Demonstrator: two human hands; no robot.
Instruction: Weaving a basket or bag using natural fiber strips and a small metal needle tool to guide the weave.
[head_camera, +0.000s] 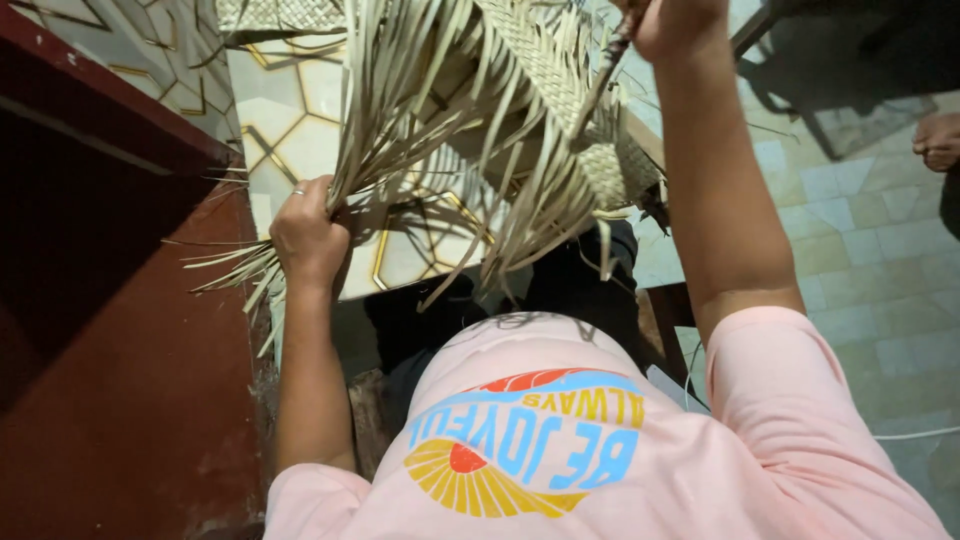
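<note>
Weaving looks partly done: the left hand (308, 235) clenches loose palm strips (400, 130) below the woven mat (560, 75); right hand (672, 22) fingers pinch another strip above it.

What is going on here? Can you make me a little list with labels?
Left hand: left hand grips a bundle of loose dried palm strips
Right hand: right hand raised, closed on strands at the top edge
Work piece: partly woven palm mat, loose ends hanging down
Surface below: tiled table with gold lines
Floor: pale floor tiles
</note>
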